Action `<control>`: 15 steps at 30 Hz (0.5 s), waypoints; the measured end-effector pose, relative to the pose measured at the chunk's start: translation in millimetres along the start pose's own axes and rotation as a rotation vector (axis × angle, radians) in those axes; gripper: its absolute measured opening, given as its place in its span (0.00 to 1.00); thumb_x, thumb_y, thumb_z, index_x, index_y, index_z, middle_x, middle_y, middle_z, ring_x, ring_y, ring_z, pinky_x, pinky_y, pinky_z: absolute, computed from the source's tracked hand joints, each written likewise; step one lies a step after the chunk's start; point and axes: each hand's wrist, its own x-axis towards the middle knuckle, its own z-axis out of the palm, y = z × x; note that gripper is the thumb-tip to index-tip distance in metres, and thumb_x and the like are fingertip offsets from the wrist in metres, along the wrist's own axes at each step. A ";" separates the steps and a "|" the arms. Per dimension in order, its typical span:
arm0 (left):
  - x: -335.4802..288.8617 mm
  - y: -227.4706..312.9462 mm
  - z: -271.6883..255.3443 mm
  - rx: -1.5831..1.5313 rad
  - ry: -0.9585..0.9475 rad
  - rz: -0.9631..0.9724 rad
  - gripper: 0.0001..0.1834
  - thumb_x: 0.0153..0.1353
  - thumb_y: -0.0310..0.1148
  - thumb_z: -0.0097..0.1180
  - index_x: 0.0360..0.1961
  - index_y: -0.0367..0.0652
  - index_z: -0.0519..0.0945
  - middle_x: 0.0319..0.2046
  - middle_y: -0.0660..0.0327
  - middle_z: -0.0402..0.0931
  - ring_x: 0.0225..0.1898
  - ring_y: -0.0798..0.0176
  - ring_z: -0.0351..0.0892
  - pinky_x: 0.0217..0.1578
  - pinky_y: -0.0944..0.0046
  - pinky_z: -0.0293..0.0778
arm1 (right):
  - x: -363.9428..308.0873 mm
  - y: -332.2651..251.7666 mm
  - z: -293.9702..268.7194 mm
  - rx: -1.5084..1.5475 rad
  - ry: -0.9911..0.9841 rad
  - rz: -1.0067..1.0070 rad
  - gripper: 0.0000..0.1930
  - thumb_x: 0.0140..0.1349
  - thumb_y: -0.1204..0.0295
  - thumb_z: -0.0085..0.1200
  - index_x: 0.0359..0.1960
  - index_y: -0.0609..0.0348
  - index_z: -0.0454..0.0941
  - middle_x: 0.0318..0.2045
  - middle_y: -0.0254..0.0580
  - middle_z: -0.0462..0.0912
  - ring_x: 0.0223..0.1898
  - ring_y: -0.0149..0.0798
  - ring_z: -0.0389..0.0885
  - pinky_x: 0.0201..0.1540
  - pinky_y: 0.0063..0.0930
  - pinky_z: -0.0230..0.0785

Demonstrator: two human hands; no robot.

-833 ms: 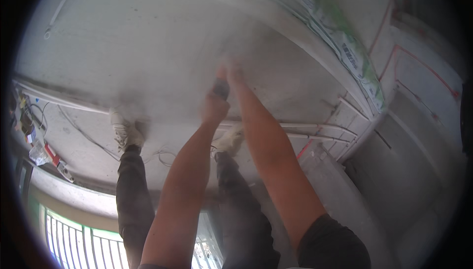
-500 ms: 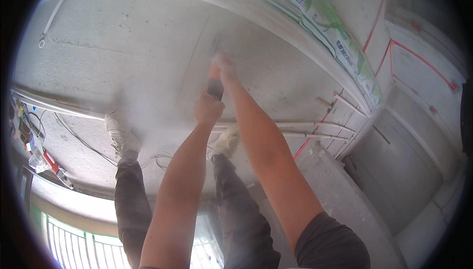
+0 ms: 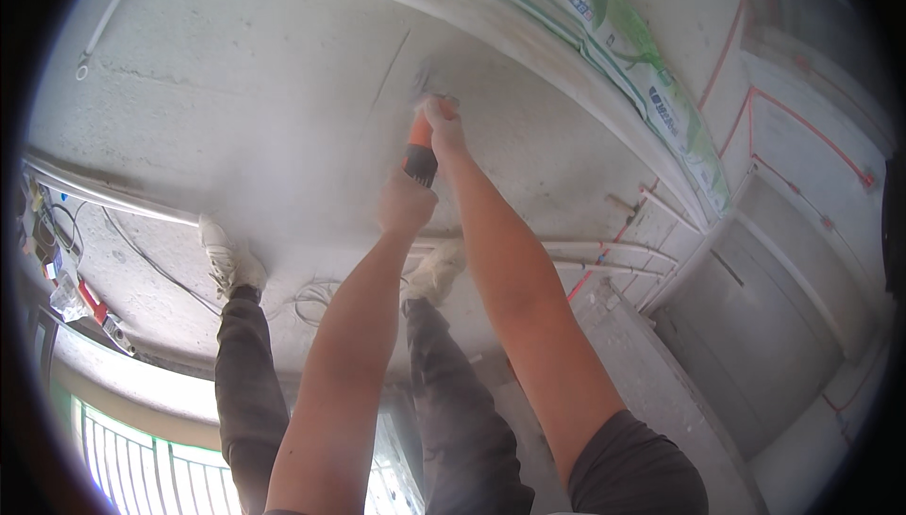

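Both hands grip an orange-and-black power tool (image 3: 421, 151) pressed to the grey concrete floor (image 3: 236, 118), left hand (image 3: 406, 205) closed on its rear at 6 o'clock, right hand (image 3: 444, 126) wrapped round its front at 1 o'clock.

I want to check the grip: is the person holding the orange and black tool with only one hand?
No, both hands are on the orange and black tool: the left hand grips the handle and the right hand presses near its front.

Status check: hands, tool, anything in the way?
Left hand and right hand both grip the orange-and-black power tool, its tip at the grey concrete wall. White cables by the feet.
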 end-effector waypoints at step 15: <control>16.5 10.0 10.3 -0.017 0.046 0.015 0.35 0.49 0.33 0.74 0.59 0.39 0.76 0.53 0.43 0.88 0.59 0.37 0.88 0.58 0.41 0.82 | -4.6 -36.0 0.3 -0.014 -0.006 -0.003 0.24 0.79 0.51 0.63 0.65 0.55 0.79 0.56 0.38 0.85 0.56 0.37 0.83 0.61 0.38 0.77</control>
